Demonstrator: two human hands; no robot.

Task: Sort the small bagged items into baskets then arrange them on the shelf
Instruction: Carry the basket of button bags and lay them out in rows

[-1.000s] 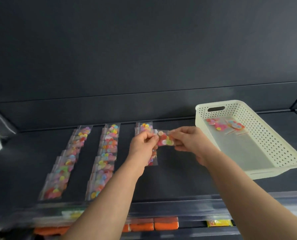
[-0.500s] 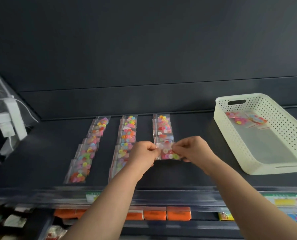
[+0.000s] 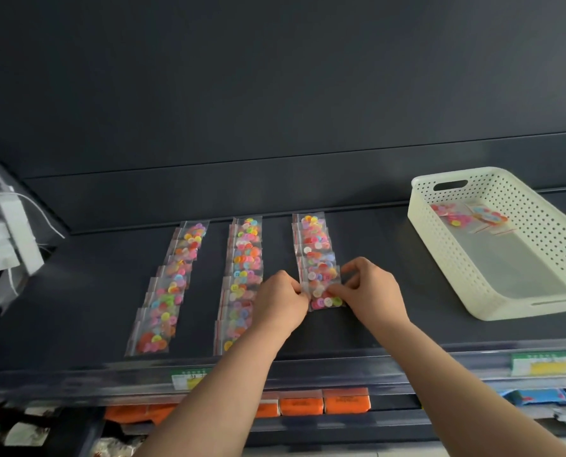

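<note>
So this looks like the shelving step: one bag of buttons [image 3: 324, 296] is going down at the near end of the third row [image 3: 313, 239] on the shelf [image 3: 93, 291]. The left hand [image 3: 280, 301] pinches its left edge and the right hand [image 3: 370, 288] its right edge, fingers curled tight. Next up, I'd guess: let go, then reach out past the right hand to the white basket [image 3: 440, 245] for the leftover bags [image 3: 466, 216].

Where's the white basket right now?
In the head view, the white basket sits on the shelf at the right, apart from the rightmost row of bags.
</note>
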